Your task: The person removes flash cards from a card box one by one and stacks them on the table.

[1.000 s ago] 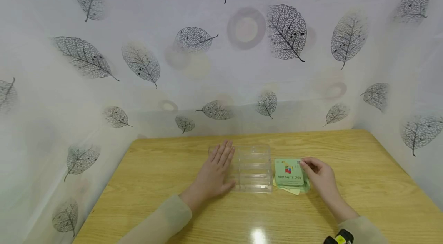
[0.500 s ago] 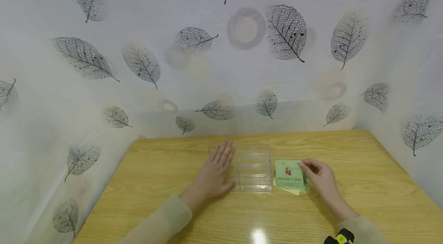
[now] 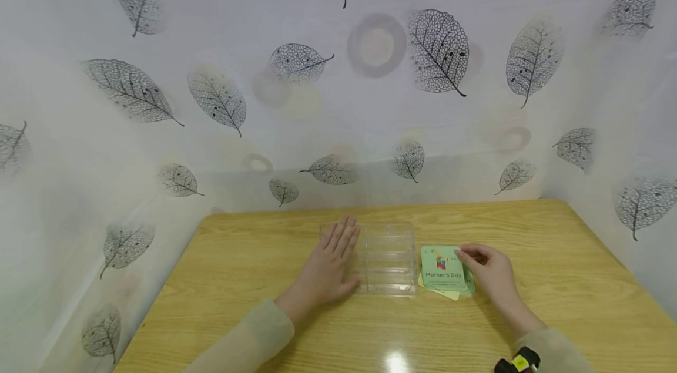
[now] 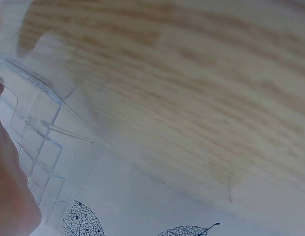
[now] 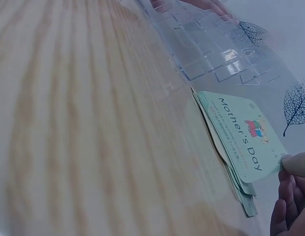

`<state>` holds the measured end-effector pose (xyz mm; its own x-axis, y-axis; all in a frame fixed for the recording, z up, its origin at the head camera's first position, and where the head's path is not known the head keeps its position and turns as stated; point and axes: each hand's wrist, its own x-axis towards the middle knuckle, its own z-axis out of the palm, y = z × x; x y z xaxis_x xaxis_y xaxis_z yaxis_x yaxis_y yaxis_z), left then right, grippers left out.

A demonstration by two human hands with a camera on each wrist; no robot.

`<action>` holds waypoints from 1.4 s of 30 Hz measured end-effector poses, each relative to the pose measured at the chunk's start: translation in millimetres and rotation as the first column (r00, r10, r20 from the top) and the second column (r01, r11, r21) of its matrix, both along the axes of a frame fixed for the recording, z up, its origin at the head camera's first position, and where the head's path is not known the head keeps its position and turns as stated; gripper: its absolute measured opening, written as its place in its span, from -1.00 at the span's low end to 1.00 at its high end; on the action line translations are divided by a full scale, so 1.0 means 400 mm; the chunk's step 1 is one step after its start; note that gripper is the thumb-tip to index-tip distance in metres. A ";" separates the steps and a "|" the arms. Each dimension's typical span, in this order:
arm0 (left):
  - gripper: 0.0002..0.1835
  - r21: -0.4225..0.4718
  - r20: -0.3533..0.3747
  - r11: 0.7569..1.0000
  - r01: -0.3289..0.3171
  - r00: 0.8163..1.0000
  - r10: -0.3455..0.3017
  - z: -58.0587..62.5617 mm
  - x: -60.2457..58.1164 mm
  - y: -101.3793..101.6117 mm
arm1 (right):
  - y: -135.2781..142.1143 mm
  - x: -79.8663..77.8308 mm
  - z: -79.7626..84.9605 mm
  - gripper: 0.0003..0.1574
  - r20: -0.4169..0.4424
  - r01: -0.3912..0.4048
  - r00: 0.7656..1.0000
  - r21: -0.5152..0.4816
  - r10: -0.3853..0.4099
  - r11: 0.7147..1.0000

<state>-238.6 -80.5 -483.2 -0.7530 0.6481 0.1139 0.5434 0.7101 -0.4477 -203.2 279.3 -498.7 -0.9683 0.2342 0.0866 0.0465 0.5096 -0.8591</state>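
A clear plastic organizer (image 3: 390,255) with several stepped compartments stands mid-table. My left hand (image 3: 329,264) lies flat over its left side, fingers straight and pointing away from me. Just right of the organizer is a small pile of cards, a green "Mother's Day" card (image 3: 443,270) on top. Between thumb and fingers, my right hand (image 3: 489,273) pinches that card at its far right corner. In the right wrist view the card (image 5: 243,135) is tilted over the other green cards (image 5: 248,204). A pale yellow card (image 3: 446,294) sticks out at the bottom of the pile.
The wooden table (image 3: 243,279) ends at the back and sides against a pale cloth (image 3: 338,114) printed with leaves. A black and yellow wrist device (image 3: 518,362) sits at my right sleeve.
Over the last second the top card has tipped slightly toward me, still in my right hand's pinch. My left hand stays in place on the organizer.
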 end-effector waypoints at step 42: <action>0.11 0.000 -0.019 1.000 0.014 1.000 -0.014 -0.004 -0.002 -0.002 | 0.008 -0.017 -0.013 -0.65 0.027 0.031 0.999 0.065 -0.033 0.997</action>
